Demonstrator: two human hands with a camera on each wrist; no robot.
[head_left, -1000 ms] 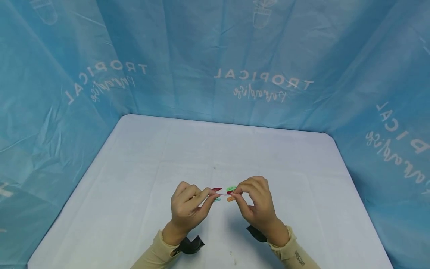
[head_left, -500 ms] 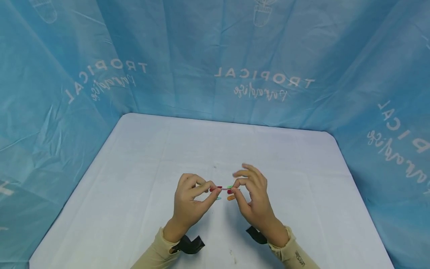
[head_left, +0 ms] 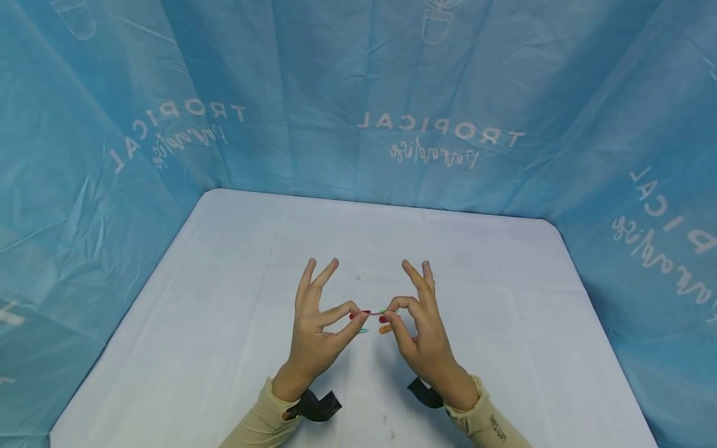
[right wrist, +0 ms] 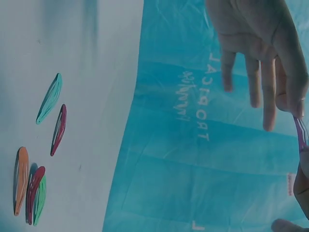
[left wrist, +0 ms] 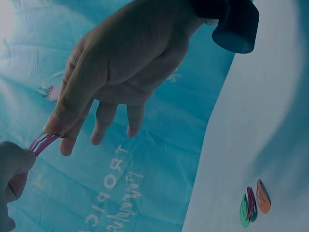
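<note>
My left hand (head_left: 313,339) and right hand (head_left: 428,342) face each other above the table, pinching opposite ends of one purple-pink snap hair clip (left wrist: 43,143) between thumb and index finger. The other fingers of both hands stand raised and spread. The clip (right wrist: 301,133) looks slightly bowed in the right wrist view; fingertips hide its ends. Below, on the table, lie a teal hair clip (right wrist: 49,99) and a dark red one (right wrist: 59,130). An orange clip (right wrist: 21,181), another dark red clip (right wrist: 35,193) and a green clip (right wrist: 40,200) lie close together.
The white-covered table (head_left: 252,249) spreads beneath both hands. Blue printed curtains (head_left: 313,93) rise along its back and sides. A black strap (head_left: 318,406) sits at the left wrist and a similar dark band (head_left: 426,393) at the right.
Both hands keep pinching the hair clip and have lifted it slightly. First the right hand, then the left, has raised and spread its free fingers.
</note>
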